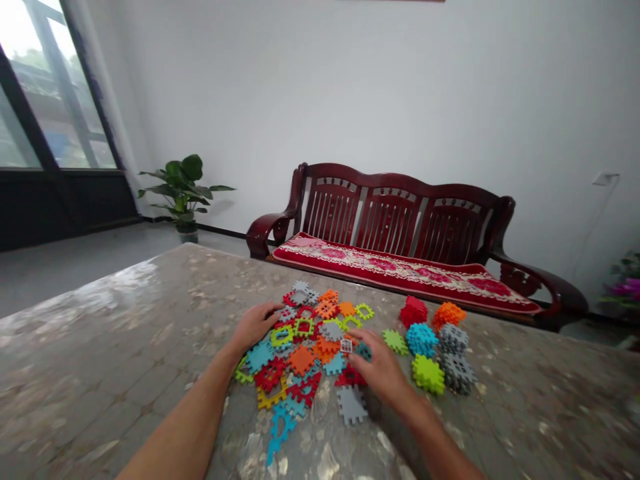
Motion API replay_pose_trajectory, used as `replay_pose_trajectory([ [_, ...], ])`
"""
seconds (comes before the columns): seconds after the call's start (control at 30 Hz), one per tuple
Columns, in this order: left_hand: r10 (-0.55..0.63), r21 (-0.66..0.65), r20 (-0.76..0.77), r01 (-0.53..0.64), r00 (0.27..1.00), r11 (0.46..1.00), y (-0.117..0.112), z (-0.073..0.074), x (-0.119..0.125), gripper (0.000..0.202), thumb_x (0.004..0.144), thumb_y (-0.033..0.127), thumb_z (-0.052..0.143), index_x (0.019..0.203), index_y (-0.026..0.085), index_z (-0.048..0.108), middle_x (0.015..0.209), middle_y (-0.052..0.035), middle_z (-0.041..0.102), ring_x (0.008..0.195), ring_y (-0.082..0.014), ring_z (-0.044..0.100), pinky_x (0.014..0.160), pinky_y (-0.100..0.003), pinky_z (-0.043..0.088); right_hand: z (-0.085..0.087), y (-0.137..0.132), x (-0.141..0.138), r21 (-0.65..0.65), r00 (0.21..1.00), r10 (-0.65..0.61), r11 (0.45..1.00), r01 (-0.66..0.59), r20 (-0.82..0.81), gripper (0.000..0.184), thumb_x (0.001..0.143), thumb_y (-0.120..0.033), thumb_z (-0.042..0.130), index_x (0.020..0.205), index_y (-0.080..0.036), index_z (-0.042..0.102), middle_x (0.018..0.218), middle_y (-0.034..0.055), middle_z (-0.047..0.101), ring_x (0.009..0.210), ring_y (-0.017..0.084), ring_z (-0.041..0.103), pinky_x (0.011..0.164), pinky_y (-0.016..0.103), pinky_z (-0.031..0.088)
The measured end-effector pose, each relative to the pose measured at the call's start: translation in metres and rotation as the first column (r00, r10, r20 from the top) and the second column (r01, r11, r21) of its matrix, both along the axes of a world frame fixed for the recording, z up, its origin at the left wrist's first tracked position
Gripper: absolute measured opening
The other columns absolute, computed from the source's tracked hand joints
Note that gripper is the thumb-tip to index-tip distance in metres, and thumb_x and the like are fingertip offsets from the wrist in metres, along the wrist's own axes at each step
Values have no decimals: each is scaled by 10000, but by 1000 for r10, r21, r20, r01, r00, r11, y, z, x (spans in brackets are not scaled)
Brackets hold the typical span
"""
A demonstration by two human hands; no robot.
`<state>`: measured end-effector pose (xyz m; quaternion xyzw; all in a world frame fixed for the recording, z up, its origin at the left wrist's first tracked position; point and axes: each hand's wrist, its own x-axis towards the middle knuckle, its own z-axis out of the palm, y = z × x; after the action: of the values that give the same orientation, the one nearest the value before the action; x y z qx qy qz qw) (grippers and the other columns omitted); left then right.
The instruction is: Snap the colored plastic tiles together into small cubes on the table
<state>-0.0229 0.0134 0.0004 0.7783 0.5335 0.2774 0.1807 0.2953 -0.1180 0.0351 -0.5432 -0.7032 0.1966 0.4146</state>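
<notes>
A loose heap of toothed interlocking plastic building tiles lies on the table, in red, orange, grey, blue and lime. My left hand (255, 325) rests at the heap's left side, fingers stretched toward a grey tile (287, 313) and a lime frame tile (283, 335). Over the right side reaches my right hand (380, 363), thumb and fingers apart. Between them show a dark teal piece (363, 351) and, just left, a small white window piece (346, 345). A grey square tile (351, 405) lies below that hand.
Right of the heap stand stacks of tiles: red (413, 311), orange (449, 315), blue (421, 340), lime (428, 374) and grey (457, 372). A single green tile (395, 341) lies beside them. Beyond the patterned table (165, 333) is a wooden bench (390, 200).
</notes>
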Motion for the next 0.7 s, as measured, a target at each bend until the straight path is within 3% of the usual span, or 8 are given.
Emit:
replay_pose_trajectory([
  [0.1,-8,1,11,8,1000,1000,0,-1,0,433,879,380,455,1201,224,698,1214,-56,724,1108,-244,649,1002,-358,458,1,-8,-34,-19,982,83,997,-81,170,511,726,-179,638,1232,-249,659,1326,71,623,1256,255,532,1105,460,383],
  [0.27,-9,24,29,8,1000,1000,-1,-1,1,405,889,375,461,1182,238,707,1193,-44,731,1094,-225,654,986,-328,462,4,-4,-50,-38,917,161,987,-158,365,708,668,-278,792,1345,-279,585,1469,80,497,1363,300,404,1147,492,309],
  [0.37,-13,31,25,13,1000,999,-2,0,2,397,890,366,464,1179,244,708,1187,-41,734,1092,-220,656,980,-319,463,0,-2,-54,-20,909,171,984,-177,380,554,715,-263,777,1253,-309,651,1407,43,564,1334,284,435,1144,488,306],
  [0.5,8,29,10,-9,1000,1000,-3,1,3,397,884,355,466,1181,250,707,1198,-39,732,1100,-224,654,986,-331,460,-9,-1,-55,73,944,82,991,-111,318,265,824,-179,669,1060,-287,721,1248,28,669,1237,248,521,1118,482,338],
  [0.6,20,30,11,-20,1000,999,-3,1,3,398,879,357,471,1176,247,711,1199,-41,732,1104,-229,655,995,-337,459,-11,-5,-55,145,961,27,987,-69,274,230,860,-144,606,1022,-262,717,1219,52,677,1186,237,553,1100,483,359],
  [0.7,15,26,29,-16,999,1000,-3,0,3,392,873,359,480,1169,258,717,1196,-33,735,1102,-230,659,1001,-339,461,-7,-15,-59,163,958,99,976,-147,271,271,838,-158,634,1074,-273,701,1235,52,670,1233,243,525,1105,492,355],
])
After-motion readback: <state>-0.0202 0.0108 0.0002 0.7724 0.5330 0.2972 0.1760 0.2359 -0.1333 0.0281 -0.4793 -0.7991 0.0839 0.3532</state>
